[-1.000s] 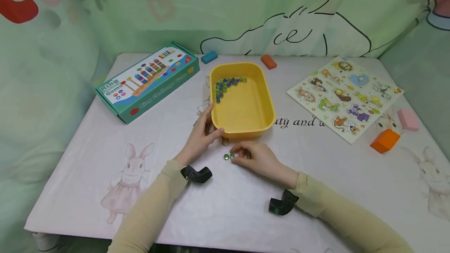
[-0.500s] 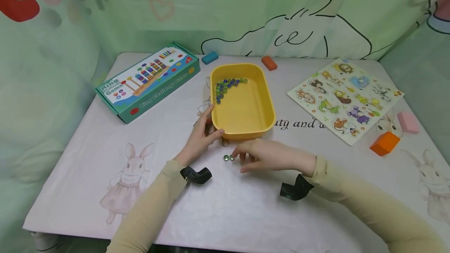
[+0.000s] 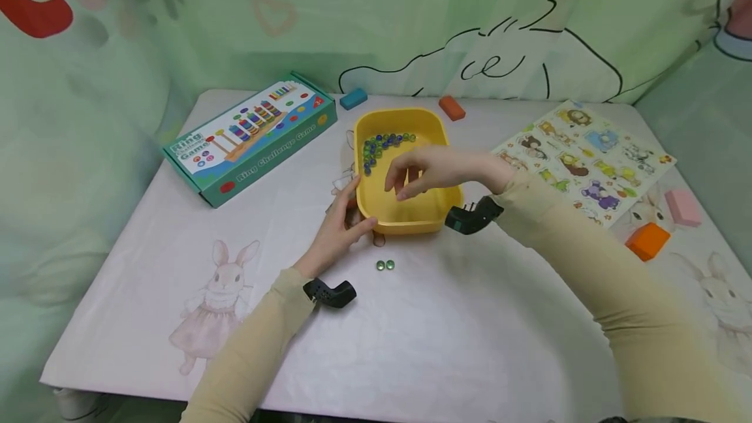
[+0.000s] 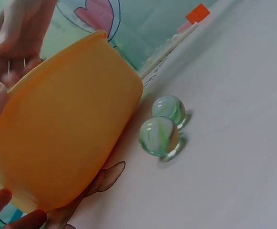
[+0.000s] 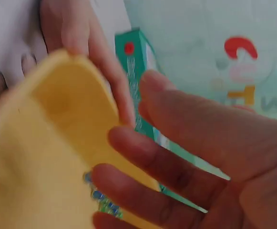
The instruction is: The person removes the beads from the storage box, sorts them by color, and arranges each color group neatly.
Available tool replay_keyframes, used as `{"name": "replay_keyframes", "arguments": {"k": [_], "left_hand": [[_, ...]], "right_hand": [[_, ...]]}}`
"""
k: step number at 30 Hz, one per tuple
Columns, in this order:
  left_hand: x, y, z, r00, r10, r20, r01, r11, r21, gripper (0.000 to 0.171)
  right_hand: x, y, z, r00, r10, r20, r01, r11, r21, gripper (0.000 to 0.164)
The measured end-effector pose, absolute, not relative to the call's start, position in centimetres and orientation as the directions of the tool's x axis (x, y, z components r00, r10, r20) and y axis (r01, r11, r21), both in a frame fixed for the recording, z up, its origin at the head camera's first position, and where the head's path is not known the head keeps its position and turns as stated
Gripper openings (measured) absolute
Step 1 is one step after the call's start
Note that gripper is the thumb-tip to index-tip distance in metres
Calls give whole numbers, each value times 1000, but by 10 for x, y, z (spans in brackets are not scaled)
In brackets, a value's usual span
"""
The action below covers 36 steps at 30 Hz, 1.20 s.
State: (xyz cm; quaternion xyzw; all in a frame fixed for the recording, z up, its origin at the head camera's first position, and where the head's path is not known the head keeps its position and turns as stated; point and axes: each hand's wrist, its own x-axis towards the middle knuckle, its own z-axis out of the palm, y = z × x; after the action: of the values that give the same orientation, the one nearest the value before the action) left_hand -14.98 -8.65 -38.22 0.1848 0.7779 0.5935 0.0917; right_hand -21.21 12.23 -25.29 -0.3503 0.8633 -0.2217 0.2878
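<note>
A yellow plastic tub [image 3: 411,224] stands on the table, with blue and green glass marbles [image 3: 376,149] gathered along its far left side. My left hand [image 3: 335,230] holds the tub's near left corner, thumb at the front rim and fingers along the left side. Over the tub hovers my right hand [image 3: 429,172], fingers loosely bent and apart. In the right wrist view no object shows between the right fingers [image 5: 157,162]. Two clear green marbles [image 4: 159,136] lie side by side on the table just in front of the tub.
A green Ring Challenge Game box [image 3: 252,139] lies at the back left. Blue [image 3: 353,98] and orange-red [image 3: 452,108] blocks sit behind the tub. To the right are an animal picture board [image 3: 593,155], an orange block [image 3: 647,241] and a pink block [image 3: 683,207].
My right hand has left the two green marbles, risen and moved forward over the tub. The marbles stay on the table. My left hand keeps its place at the tub's corner.
</note>
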Motion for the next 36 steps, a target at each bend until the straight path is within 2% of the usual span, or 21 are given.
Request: {"name": "replay_keyframes", "arguments": {"k": [6,11,17,25,36], "left_hand": [[-142,-85,-363,-906,415,80,182,212,960,74],[-141,-84,-361,-904,419,83,189,218,957,74],[-140,-84,-362,-908,411,76,187,238,953,74],[-141,-85,-363,-908,410,86,188,215,958,75],[-142,-88,-364,-907,410,100,197,201,960,74]], "right_hand": [[-246,118,-281,-747,-606,-273,-362,716,-597,22],[-262,111,-301,-815,-524,-245,-314,757,-573,20],[-271,99,-319,-815,-501,-291,-319,807,-497,21],[-272,82,-329,-824,-465,-324,-277,829,-485,25],[-272,73,-327,-800,-515,-307,-388,835,-390,13]]}}
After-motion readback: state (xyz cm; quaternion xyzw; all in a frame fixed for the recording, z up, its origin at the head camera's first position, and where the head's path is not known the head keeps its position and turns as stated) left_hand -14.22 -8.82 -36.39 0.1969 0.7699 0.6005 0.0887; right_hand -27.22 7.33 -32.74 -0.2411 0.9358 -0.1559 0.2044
